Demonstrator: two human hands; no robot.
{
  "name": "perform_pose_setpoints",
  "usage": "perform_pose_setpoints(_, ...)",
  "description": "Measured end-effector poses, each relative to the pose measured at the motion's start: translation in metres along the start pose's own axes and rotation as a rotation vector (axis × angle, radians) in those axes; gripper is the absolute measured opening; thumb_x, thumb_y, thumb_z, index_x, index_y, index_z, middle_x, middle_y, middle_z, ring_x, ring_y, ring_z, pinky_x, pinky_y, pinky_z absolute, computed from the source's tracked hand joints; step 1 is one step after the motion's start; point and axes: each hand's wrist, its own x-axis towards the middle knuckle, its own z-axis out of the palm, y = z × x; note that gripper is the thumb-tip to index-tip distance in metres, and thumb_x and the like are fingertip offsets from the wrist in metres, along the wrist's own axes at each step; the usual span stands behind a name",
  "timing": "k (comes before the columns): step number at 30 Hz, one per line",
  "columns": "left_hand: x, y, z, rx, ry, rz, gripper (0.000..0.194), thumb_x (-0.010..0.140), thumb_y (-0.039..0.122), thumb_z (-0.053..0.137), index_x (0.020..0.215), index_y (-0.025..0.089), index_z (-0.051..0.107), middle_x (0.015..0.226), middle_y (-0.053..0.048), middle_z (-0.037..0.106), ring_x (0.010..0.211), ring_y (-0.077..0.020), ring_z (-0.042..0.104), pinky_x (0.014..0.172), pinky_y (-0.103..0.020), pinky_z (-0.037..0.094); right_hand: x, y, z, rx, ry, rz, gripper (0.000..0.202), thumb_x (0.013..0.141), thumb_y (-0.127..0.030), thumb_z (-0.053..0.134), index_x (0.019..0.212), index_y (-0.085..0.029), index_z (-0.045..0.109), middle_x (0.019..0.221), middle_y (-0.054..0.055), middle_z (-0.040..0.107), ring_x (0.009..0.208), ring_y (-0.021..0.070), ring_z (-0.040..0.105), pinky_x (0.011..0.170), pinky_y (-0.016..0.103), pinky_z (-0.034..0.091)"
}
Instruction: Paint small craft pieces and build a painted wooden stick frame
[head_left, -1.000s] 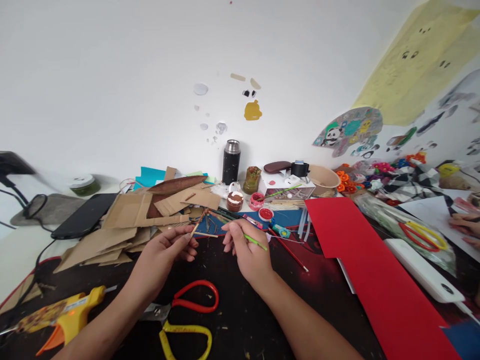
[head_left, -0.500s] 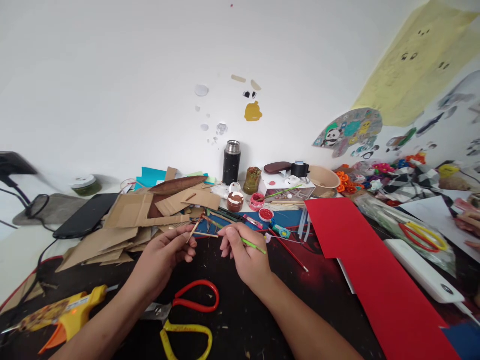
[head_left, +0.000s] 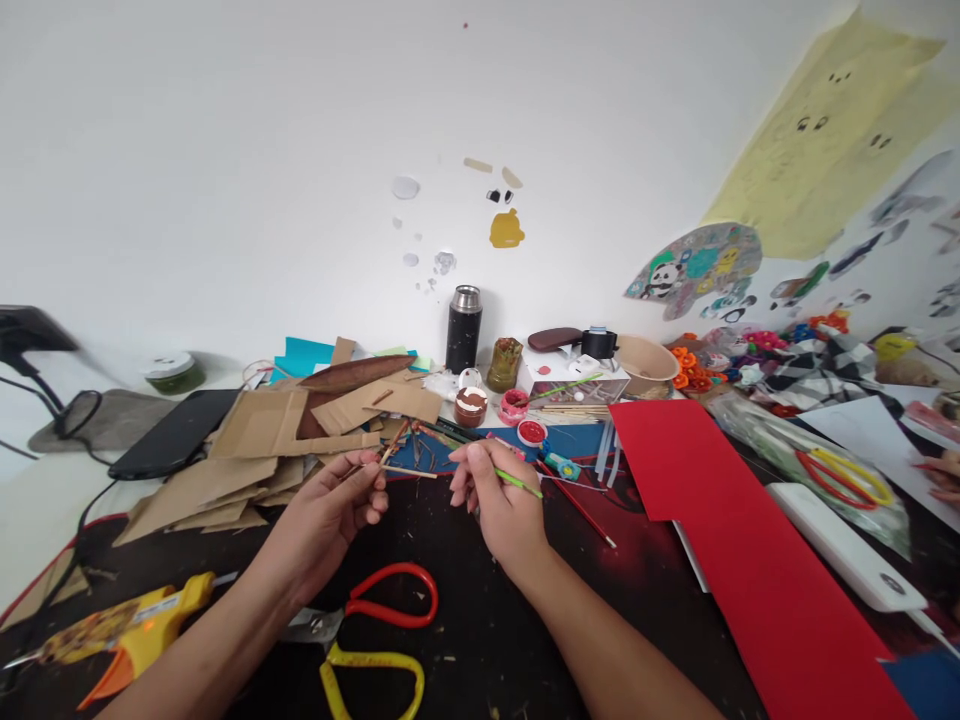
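- White wall (head_left: 262, 200) fills the upper view, with a yellow cut-out (head_left: 507, 229) near 1 o'clock and a large yellow paper (head_left: 832, 140) toward 2; directions are read from the gap between the hands.
- At 9 o'clock, the left hand (head_left: 341, 515) pinches a thin stick (head_left: 389, 453) between thumb and fingers; it leans toward 1 o'clock.
- A pale stick (head_left: 412, 472) points from those fingers toward 3 o'clock; whether it is gripped too or lies behind, I cannot tell.
- At 3 o'clock, the right hand (head_left: 499, 500) grips a slim green-handled tool (head_left: 517, 484), perhaps a paintbrush, pen-fashion, apart from the stick; its tip is unclear.
- Good handling seems to call for a light, steady pinch, since so slender a stick could snap or twist.
- Resting both wrists on the bench (head_left: 487, 620) and guiding the tool with small finger movements should help accuracy.
- The left arm crosses the scissors (head_left: 375, 657) at 7 o'clock, so a low sweep could drag them.
- Around the dark bench top: cardboard scraps (head_left: 247, 470) at 9 to 10, a glue gun (head_left: 142, 630) at 8, a brown paint jar (head_left: 470, 408) at 1, red card (head_left: 742, 540) between 3 and 4.
- Another person's hand (head_left: 943, 475) shows at 3, by the right edge.
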Motion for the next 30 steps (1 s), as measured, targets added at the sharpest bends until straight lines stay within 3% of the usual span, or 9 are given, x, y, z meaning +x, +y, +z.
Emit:
perform_pose_setpoints(6,0.0,0.004,0.002,-0.008,0.001,-0.023,0.037,0.066,0.004,0.095,0.096,0.015,0.076,0.079,-0.002,0.076,0.062,-0.0117,0.072,0.056,-0.016,0.061,0.0,0.0,-0.001,0.007,0.01,-0.007,0.048,0.109,-0.061,0.058,0.096,-0.019,0.077,0.068,0.001,0.069,0.053,0.0123,0.065,0.045,0.021,0.045)
perform_pose_setpoints(12,0.0,0.007,0.003,0.004,0.044,-0.024,0.024,0.079,0.002,0.084,0.097,0.014,0.074,0.084,-0.008,0.082,0.064,-0.0148,0.077,0.059,-0.019,0.064,-0.002,-0.002,0.0,-0.002,0.008,-0.032,0.047,0.111,-0.058,0.057,0.096,-0.019,0.077,0.069,0.001,0.069,0.053,0.0122,0.065,0.047,0.021,0.045)
perform_pose_setpoints(18,0.002,0.002,-0.001,0.051,0.023,0.024,0.024,0.081,0.01,0.087,0.1,0.014,0.073,0.082,-0.008,0.082,0.065,-0.0155,0.077,0.061,-0.02,0.064,-0.004,-0.006,0.001,-0.04,-0.023,-0.052,0.048,0.111,-0.059,0.055,0.095,-0.019,0.078,0.068,0.002,0.069,0.053,0.0129,0.065,0.047,0.022,0.048)
perform_pose_setpoints(25,0.002,-0.002,-0.005,0.128,-0.019,0.074,0.042,0.073,0.029,0.098,0.103,0.016,0.072,0.083,-0.006,0.081,0.067,-0.0173,0.077,0.063,-0.024,0.064,-0.012,-0.005,0.005,-0.092,-0.144,-0.104,0.043,0.114,-0.05,0.053,0.099,-0.021,0.08,0.07,0.001,0.069,0.055,0.0127,0.066,0.051,0.024,0.052)
perform_pose_setpoints(30,0.001,-0.002,-0.003,0.163,-0.057,0.096,0.049,0.069,0.04,0.101,0.101,0.016,0.072,0.081,-0.005,0.079,0.067,-0.0178,0.076,0.062,-0.024,0.063,-0.008,-0.004,0.004,-0.131,-0.129,-0.087,0.045,0.114,-0.052,0.052,0.098,-0.021,0.08,0.07,0.001,0.069,0.055,0.0129,0.065,0.051,0.024,0.051)
